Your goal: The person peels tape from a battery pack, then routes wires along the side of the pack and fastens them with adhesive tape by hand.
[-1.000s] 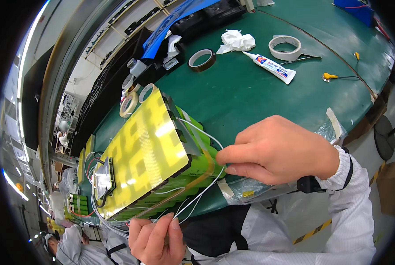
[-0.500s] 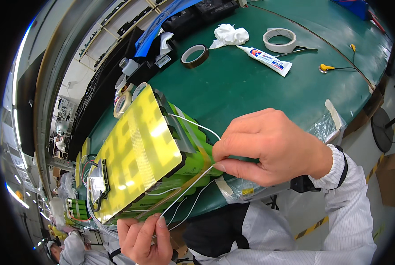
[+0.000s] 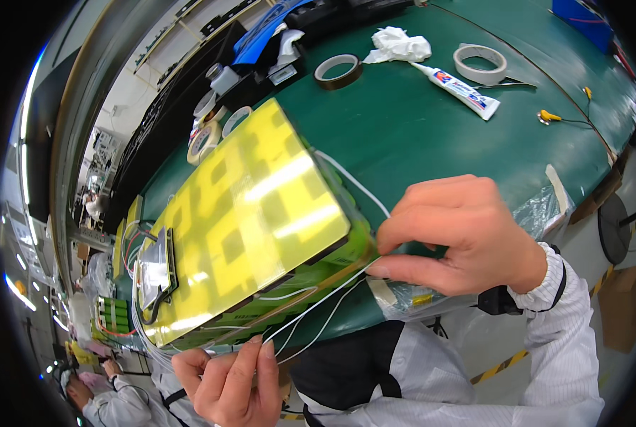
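A battery pack (image 3: 243, 220) of green cells, faced with a shiny yellow sheet, sits tilted at the table's near edge. On the near left of its yellow face is a small circuit board (image 3: 160, 270) with a bundle of thin wires. Across the pack's near side runs a taut white wire (image 3: 316, 303). Its left part is pinched in the fingertips of my left hand (image 3: 231, 384), below the pack. My right hand (image 3: 464, 231), closed thumb to forefinger, grips the wire by the pack's right corner. More loose white wires hang beneath.
Farther back on the green table (image 3: 403, 149) lie a brown tape roll (image 3: 338, 72), crumpled white tissue (image 3: 400, 45), a white tube (image 3: 460, 91), a white tape roll (image 3: 480, 65) and tweezers (image 3: 510, 85). Yellow clip leads (image 3: 549, 117) lie at right. Another person (image 3: 115, 402) sits at lower left.
The pack has tipped, so more of its yellow face and less of its green side shows. Both hands keep their pinch on the wire. Table things appear farther right as the view shifts.
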`<state>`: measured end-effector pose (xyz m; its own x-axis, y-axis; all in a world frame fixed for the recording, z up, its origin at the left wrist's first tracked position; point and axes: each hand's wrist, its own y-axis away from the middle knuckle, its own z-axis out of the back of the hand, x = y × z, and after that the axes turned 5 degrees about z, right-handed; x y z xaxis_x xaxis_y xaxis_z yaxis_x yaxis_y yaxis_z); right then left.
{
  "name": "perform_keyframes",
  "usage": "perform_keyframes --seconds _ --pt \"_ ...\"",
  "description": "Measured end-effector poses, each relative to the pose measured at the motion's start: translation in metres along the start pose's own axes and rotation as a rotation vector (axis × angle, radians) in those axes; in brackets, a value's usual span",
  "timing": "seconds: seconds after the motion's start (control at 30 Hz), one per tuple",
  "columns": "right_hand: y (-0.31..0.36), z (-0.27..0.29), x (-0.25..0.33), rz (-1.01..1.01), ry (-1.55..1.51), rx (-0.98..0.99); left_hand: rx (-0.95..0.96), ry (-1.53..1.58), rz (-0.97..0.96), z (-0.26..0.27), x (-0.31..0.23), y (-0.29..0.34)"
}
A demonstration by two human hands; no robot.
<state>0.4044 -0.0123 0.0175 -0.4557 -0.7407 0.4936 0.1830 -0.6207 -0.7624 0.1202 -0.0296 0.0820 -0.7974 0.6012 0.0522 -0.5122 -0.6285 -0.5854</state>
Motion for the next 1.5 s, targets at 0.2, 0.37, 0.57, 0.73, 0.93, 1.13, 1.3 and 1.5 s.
perform_keyframes --seconds 0.2,0.37,0.57,0.73,0.93,1.13,1.3,1.5 --pt "-0.001 -0.001 0.003 -0.073 0.051 0.021 -0.078 0.016 0.045 -0.004 0.011 0.018" --pt "-0.005 -0.004 0.003 -0.072 0.035 0.055 -0.09 -0.133 0.15 0.0 0.024 0.045" --pt "-0.006 -0.004 0.004 -0.076 0.058 0.017 -0.1 -0.265 0.257 -0.007 0.038 0.058" --pt "-0.005 -0.004 0.008 -0.142 0.055 0.046 -0.114 -0.245 0.304 -0.01 0.047 0.062" --pt "0.004 -0.001 0.004 -0.13 0.08 0.005 -0.136 -0.254 0.319 -0.005 0.053 0.063" --pt "0.005 -0.003 0.012 -0.212 0.07 -0.013 -0.174 -0.273 0.31 -0.009 0.056 0.064" --pt "0.005 -0.001 0.013 -0.212 0.09 -0.027 -0.192 -0.244 0.334 -0.014 0.057 0.063" --pt "0.003 0.002 0.017 -0.287 0.119 0.012 -0.182 -0.246 0.359 -0.012 0.057 0.062"
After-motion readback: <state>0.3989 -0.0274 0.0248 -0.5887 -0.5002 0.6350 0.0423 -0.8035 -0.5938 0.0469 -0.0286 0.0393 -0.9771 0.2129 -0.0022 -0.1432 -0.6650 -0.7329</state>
